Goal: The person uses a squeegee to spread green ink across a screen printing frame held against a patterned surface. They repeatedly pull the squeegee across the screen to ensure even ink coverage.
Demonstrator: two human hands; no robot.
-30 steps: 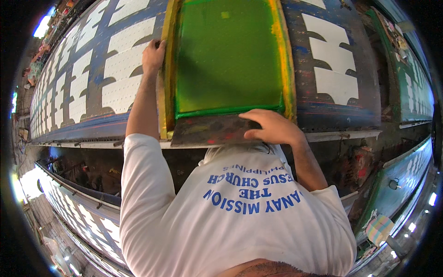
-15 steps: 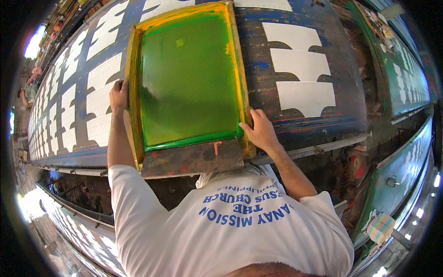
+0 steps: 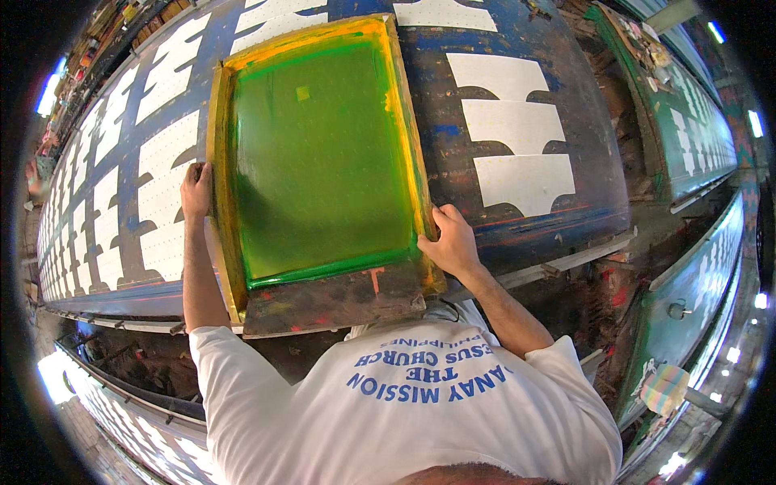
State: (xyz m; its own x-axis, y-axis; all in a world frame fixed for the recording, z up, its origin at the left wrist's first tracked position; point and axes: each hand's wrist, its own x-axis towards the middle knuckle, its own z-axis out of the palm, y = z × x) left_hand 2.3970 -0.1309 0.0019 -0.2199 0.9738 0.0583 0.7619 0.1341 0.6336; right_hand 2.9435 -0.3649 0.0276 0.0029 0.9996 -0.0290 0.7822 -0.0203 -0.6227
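Now changed, right hand [image 3: 454,240]: is closed on the right rail, thumb uppermost; a second ago it was laid over the dark front board [image 3: 331,305].
Left hand [image 3: 196,191]: is curled against the left rail's outer edge, as before; fingertips are partly hidden.
Two-sided hold: the screen frame [image 3: 227,226] is now gripped at both rails; more even control is inferred.
Table [image 3: 442,166]: the frame is positioned over its near part, between white cutouts [image 3: 170,166] and another white column [image 3: 525,182]; whether it is fully in contact cannot be told.
Rails: wood is stained yellow, most thickly along the top and right.
Green mesh [image 3: 323,162]: is seen as glossy and translucent, shaded lower left, bordered brighter green below; one pale square is noted near the top.
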